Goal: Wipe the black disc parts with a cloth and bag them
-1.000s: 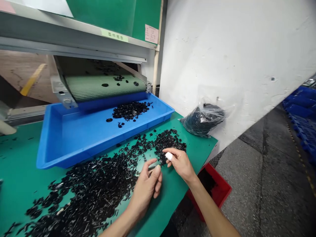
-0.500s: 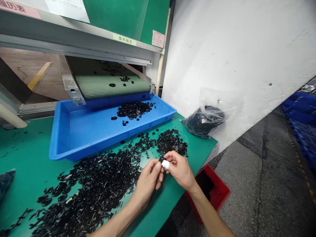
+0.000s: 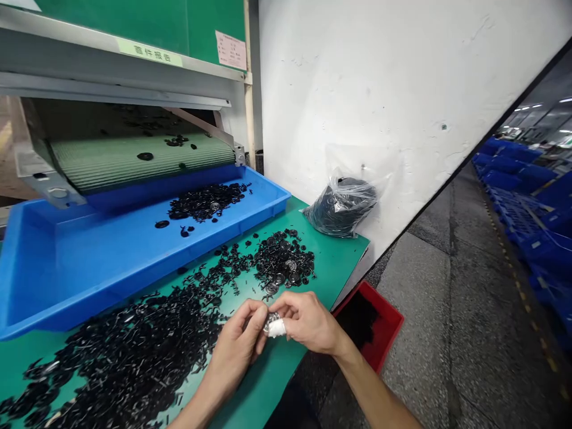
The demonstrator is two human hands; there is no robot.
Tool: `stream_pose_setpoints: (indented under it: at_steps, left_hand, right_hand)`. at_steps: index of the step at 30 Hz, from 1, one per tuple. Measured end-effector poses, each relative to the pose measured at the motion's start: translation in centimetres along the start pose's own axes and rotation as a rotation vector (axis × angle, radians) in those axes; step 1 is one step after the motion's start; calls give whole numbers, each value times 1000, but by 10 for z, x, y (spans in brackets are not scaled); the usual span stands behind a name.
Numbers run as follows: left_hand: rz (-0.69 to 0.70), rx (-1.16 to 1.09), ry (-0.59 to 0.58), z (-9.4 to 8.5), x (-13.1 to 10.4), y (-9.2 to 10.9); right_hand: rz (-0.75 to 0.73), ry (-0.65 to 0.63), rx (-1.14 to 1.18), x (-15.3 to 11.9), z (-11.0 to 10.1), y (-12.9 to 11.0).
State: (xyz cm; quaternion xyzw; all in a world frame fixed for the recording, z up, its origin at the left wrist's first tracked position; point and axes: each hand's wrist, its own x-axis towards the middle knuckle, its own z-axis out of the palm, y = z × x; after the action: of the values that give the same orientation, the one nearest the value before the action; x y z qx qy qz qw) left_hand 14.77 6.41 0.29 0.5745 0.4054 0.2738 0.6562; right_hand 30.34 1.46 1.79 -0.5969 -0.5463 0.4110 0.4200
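Note:
Between the fingertips of both hands is a small round black plastic part [image 3: 270, 320], shiny and partly hidden by the fingers. My left hand [image 3: 241, 336] pinches it from the left. My right hand [image 3: 308, 325], with white tape on the thumb, grips it from the right. Just beyond the hands lies a pile of round black parts [image 3: 285, 259] on the green table [image 3: 268, 381]. To the left spreads a large heap of thin black plastic pieces [image 3: 147, 351], mixed with some round ones.
A blue tray [image 3: 102, 262] with black parts stands under the green conveyor belt [image 3: 147, 158]. A clear bag of black parts [image 3: 344, 205] leans against the white wall [image 3: 379, 77]. Below the table's right edge sits a red bin [image 3: 388, 333]. Blue crates [image 3: 513, 170] line the far right.
The view has turned to the right, so the table and tray appear further left. Both hands still hold a small part together, now with its shiny face showing.

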Motion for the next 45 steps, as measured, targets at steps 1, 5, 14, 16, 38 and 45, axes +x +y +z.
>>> stream_pose_setpoints:
  at_steps: [1,5,14,16,38,45]
  left_hand:
    - [4,17,13,2,-1,2]
    - [68,59,123,15,-7,9]
    - [-37,-24,142,8,-1,-2]
    - [-41,-26,94,3,1,-4]
    - [-146,-575,-72,-6,9,10]
    - [-95,-295,-39,-7,8,3]
  right_hand:
    - [29,-20,30,0,0,2]
    - [55,-32,89,0,1,10]
    - [-208,139,-125,0,18,14]
    - [-223,145,-199,4,10,14]
    - [68,272,130,29,-11,14]
    - [-50,81,72,17,11,8]
